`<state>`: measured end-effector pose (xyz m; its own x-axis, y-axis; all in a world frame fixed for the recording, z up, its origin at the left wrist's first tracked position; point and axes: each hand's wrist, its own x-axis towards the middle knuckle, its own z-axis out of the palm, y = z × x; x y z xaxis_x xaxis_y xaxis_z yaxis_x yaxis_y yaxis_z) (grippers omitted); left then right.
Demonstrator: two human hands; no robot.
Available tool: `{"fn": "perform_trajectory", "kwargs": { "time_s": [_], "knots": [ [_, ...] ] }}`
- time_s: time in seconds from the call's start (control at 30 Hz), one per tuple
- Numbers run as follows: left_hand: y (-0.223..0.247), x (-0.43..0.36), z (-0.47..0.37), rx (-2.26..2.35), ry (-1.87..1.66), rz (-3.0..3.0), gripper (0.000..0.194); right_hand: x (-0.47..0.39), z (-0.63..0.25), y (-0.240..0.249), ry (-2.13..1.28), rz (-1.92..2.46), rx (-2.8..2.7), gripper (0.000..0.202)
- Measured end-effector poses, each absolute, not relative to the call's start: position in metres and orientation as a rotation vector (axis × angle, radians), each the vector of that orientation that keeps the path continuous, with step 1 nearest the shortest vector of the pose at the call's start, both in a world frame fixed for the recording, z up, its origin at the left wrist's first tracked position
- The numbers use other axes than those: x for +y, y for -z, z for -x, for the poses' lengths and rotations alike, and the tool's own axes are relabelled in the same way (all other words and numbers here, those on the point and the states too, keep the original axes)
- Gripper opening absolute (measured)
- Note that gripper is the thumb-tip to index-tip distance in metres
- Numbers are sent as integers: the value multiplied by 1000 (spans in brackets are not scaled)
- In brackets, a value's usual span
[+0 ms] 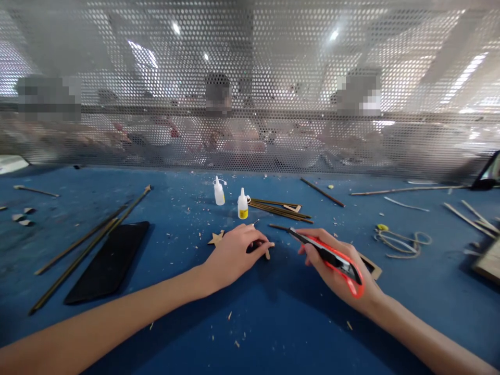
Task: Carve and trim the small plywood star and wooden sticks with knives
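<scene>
A red and black box cutter lies in the grip of my right hand, its tip pointing up and to the left. Just beyond that tip is a thin dark stick. My left hand rests on the blue table with fingers and thumb pinched together around a small light wooden piece; most of the piece is hidden under the fingers. Beside the left knuckles sits a star-shaped wooden piece, partly covered. A wooden frame-like piece shows from behind my right hand.
Two white glue bottles stand ahead, with a bundle of brown sticks beside them. A black flat phone-like slab and long sticks lie left. String lies right. A perforated metal screen closes the back; people are behind.
</scene>
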<state>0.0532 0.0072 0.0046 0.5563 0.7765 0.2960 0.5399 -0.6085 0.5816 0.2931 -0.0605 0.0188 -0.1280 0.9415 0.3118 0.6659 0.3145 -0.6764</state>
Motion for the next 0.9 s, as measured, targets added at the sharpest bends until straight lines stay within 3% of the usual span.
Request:
{"fn": "perform_trajectory", "kwargs": {
  "time_s": [0.33, 0.57, 0.9],
  "knots": [
    [1, 2, -46, 798, -832, -2581, 17, -61, -292, -14, -661, 1386, -1942, 20],
    [4, -1, -45, 704, -829, -2694, 33, -61, -288, -18, -647, 1388, -1973, 17],
    [5, 1, -46, 634, -843, -2731, 15, -63, -287, -18, -662, 1378, -1994, 18]
  ]
}}
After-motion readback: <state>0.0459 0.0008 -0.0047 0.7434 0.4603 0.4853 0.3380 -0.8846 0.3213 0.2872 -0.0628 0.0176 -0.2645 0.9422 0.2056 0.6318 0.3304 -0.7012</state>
